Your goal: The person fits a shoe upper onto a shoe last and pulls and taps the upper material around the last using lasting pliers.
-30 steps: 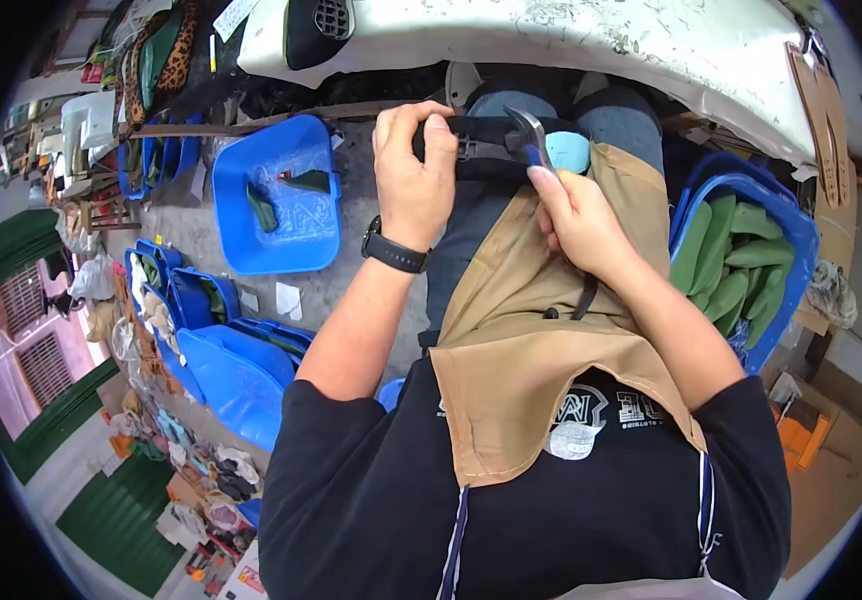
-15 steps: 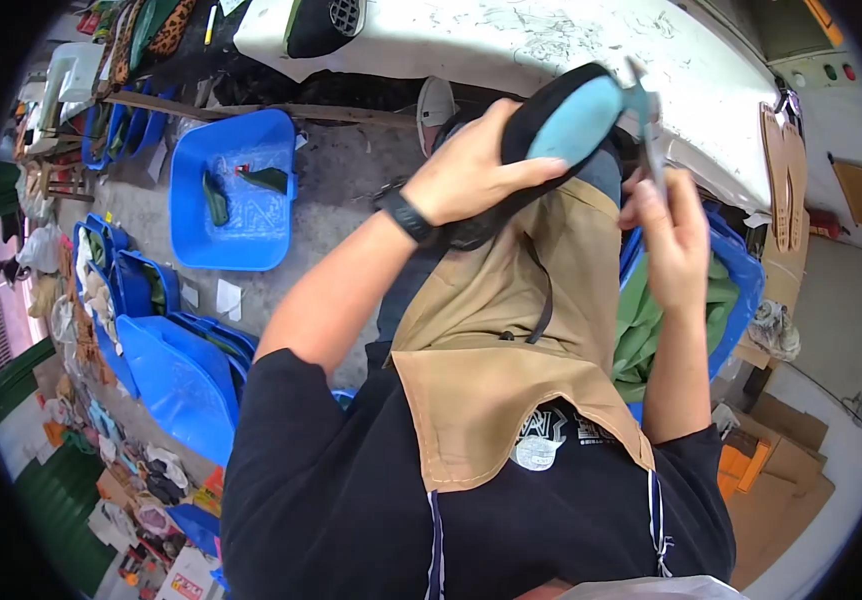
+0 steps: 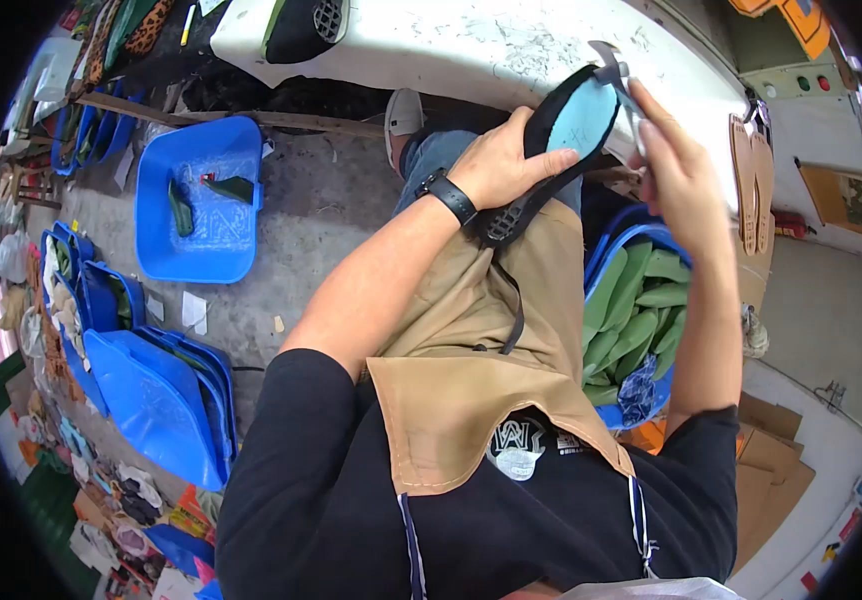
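Note:
My left hand [image 3: 499,165] is wrapped around a black shoe [image 3: 543,170] with a light-blue sole piece, its thumb pressed on the blue. The shoe is bottom up above my apron-covered lap, toe pointing away to the upper right; a grid pattern shows at its heel end. My right hand [image 3: 679,160] grips a hammer [image 3: 608,72] by its handle. The hammer's head is at the toe edge of the shoe; whether it touches, I cannot tell. Part of the handle is hidden by my fingers.
A white-topped bench [image 3: 491,35] runs ahead, with another dark shoe [image 3: 308,28] on it. A blue tub [image 3: 603,285] by my right leg holds several green shoe-shaped pieces [image 3: 616,330]. On the left floor stand a blue tub [image 3: 151,245] with green pieces and stacked blue tubs [image 3: 151,390].
The hammer has come to the shoe's toe edge, and my right hand has turned over it. The shoe has tilted so more of its heel end shows. The whole view has shifted slightly.

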Tool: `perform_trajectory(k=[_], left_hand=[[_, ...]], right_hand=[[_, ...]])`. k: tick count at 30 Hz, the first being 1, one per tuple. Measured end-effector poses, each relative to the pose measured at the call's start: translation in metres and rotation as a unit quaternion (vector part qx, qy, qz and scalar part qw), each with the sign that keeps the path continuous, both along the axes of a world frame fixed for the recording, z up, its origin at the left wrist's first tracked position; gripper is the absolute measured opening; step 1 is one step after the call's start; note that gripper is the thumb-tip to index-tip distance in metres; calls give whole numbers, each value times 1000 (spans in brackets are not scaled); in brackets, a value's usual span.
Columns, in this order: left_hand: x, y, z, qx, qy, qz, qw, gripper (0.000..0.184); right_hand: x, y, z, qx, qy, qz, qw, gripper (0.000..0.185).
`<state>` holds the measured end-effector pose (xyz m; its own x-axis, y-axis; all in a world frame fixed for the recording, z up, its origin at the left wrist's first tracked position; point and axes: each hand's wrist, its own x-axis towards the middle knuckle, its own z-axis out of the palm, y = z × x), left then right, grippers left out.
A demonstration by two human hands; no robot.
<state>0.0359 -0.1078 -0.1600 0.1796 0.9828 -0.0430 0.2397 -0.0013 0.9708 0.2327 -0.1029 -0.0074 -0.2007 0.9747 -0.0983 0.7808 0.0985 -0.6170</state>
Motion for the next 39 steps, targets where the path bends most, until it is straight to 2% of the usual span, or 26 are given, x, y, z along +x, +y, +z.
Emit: perform_trajectory(k=[4, 5, 9, 10, 14, 15, 19, 20, 23, 25, 29, 30, 34, 35, 37, 39], left_hand=[[2, -5, 3, -12, 22, 3, 1000, 83], [3, -7, 4, -12, 20, 2, 1000, 83], [0, -5, 1, -5, 20, 3, 1000, 83], [2, -10, -3, -13, 17, 3, 1000, 83], [0, -2, -9, -19, -8, -9, 1000, 82], [0, -1, -7, -17, -10, -3, 1000, 82], [-2, -4, -4, -30, -22, -17, 999, 82], [-1, -6, -2, -30, -23, -18, 999, 82], [-6, 0, 3, -23, -7, -10, 1000, 81], [-1, -12, -2, -38, -7, -20, 999, 81], [0, -8, -9, -23, -34, -8, 999, 80], [-1, -6, -7, -20, -35, -2, 999, 80], [-1, -8, -9, -16, -35, -4, 999, 81], [0, -9, -8, -14, -35, -6, 999, 81], [4, -18, -8, -23, -29, 4, 999, 80], [1, -14, -9, -24, -16, 23, 999, 80]], right_hand=[[-1, -9, 8, 117, 206, 21, 971, 48], [-1, -11, 14, 117, 203, 20, 972, 48], [-5, -2, 36, 10, -38, 50, 998, 50], [-1, -4, 28, 1, -41, 51, 998, 50], [18, 6, -32, 181, -66, 182, 964, 50], [15, 7, -28, 182, -67, 188, 963, 50], [-3, -10, -3, 202, 63, 143, 967, 50], [-4, -11, 5, 202, 62, 143, 967, 50], [-8, 1, 28, 92, -39, 146, 984, 51], [-2, -8, 21, 37, -76, 136, 987, 51], [8, -10, -29, 137, -100, 189, 967, 52], [5, -7, -27, 141, -100, 196, 965, 52], [-16, -22, -15, 355, 37, 222, 907, 52], [-17, -25, -8, 358, 36, 221, 907, 52], [-18, -34, 11, 126, -12, 140, 982, 49], [-23, -26, 25, -105, -48, 59, 992, 47]])
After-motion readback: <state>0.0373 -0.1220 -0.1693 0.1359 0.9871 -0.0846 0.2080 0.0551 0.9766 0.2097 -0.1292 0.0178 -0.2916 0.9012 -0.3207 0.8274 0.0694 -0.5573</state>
